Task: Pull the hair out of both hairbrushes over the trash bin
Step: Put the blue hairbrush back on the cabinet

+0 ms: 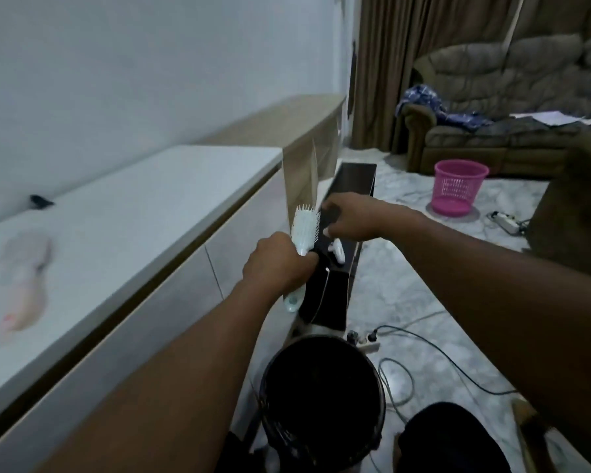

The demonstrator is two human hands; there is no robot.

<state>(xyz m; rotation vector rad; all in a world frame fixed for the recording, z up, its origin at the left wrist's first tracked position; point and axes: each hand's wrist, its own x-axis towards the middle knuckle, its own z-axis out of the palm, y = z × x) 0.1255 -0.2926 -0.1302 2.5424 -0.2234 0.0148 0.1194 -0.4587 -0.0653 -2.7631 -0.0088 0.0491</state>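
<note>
My left hand (276,264) grips the handle of a pale mint hairbrush (305,230), whose head points up with its bristles facing right. My right hand (348,220) is at the bristles, fingers pinched together against the brush head; whether hair is between them is too small to tell. A black trash bin (321,404) stands on the floor below and nearer to me than the hands. A second brush, pinkish and blurred (24,285), lies on the white cabinet top at the left.
The white cabinet (133,213) runs along the left wall. A dark low shelf (342,268) with a small white object (336,249) sits under the hands. Cables and a power strip (369,344) lie on the marble floor. A pink basket (458,187) and a sofa (512,107) stand further back.
</note>
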